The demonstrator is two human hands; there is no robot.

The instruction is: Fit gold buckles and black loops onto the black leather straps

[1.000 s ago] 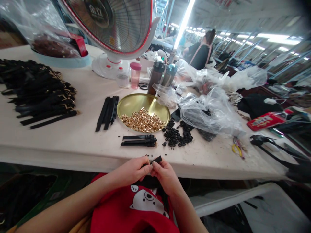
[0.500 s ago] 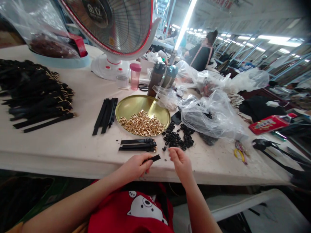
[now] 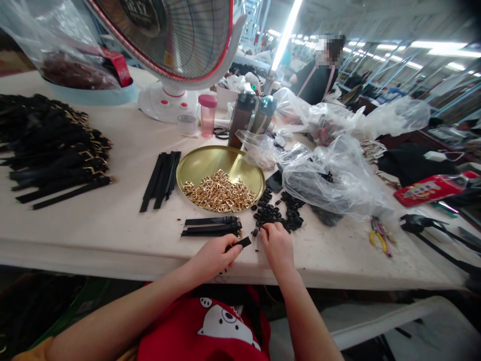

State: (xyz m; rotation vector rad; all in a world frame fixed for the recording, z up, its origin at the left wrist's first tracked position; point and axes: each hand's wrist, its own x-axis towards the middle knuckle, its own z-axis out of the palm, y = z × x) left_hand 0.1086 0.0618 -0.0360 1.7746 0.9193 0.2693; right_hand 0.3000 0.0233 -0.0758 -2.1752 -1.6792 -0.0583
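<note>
My left hand (image 3: 215, 254) is closed round a short black strap (image 3: 242, 243), whose end sticks out to the right past thumb and forefinger. My right hand (image 3: 277, 246) is at the near edge of a pile of small black loops (image 3: 267, 214). Its fingers are bent down and pressed together, and whatever is between the fingertips is hidden. One loose black loop (image 3: 255, 232) lies just left of those fingertips. Beyond my left hand lie finished-looking black straps (image 3: 210, 230) with gold-coloured ends. A gold tray (image 3: 199, 156) behind them holds a heap of gold metal buckles (image 3: 221, 193).
Flat black strips (image 3: 160, 180) lie left of the tray, and a large strap pile (image 3: 48, 145) at far left. A fan (image 3: 169, 100), a pink cup (image 3: 207, 116) and bottles (image 3: 240, 120) stand behind. Plastic bags (image 3: 330, 175) and yellow-handled pliers (image 3: 378, 241) are rightward. A person (image 3: 315, 80) is in the background.
My right hand has moved forward to the edge of the loop pile, its fingers now lowered. My left hand keeps the strap, shifted very slightly. The whole view has turned a little.
</note>
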